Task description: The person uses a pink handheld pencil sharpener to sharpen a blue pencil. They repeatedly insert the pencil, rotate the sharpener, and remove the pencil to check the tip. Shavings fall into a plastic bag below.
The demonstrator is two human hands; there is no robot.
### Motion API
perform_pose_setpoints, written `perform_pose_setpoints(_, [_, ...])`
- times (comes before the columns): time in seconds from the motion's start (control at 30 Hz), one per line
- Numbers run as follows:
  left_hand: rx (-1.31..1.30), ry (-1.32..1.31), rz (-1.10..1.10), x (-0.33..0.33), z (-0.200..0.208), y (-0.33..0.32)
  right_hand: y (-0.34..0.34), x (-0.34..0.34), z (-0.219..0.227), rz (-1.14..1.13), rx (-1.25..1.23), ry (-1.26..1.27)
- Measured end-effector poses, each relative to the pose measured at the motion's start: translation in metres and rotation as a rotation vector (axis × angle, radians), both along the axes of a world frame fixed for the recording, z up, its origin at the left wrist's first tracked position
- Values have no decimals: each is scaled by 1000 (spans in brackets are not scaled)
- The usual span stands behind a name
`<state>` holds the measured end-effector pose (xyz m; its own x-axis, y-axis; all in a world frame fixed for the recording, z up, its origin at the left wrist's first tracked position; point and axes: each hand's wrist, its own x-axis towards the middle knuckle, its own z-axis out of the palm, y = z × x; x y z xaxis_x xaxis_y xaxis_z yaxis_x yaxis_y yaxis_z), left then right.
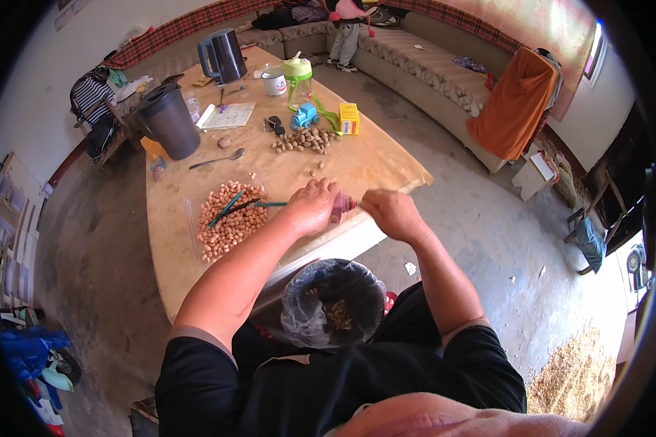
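I can see a dark lidded pitcher point(169, 122) standing by the left edge of the table point(390, 162), and a blue-handled kettle point(225, 57) nearer its far edge. A white mug point(274, 83) sits beside a green-lidded bottle point(297, 70); a yellow box point(349, 119) stands close to the right edge.

Person is wearing black short-sleeved top point(291, 390) | brownish trim point(210, 338) is edging both sleeves point(193, 375) | dark trousers point(424, 315) are showing | both forearms point(244, 271) are showing bare
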<state>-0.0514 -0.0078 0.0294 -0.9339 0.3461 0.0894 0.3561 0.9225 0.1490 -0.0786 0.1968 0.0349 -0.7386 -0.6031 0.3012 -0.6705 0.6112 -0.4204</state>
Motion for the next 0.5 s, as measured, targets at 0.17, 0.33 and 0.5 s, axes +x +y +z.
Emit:
perform_pose_setpoints(0.17, [26,34,-51,2,5,3,-12,-40,-37,-146,117,66])
perform_pose_setpoints(0.33, [10,-43,18,3,9,4,-10,-15,-46,14,324,-74])
perform_pose_setpoints(0.5, [27,-25,-2,1,4,2,2,12,-13,183,153,-248])
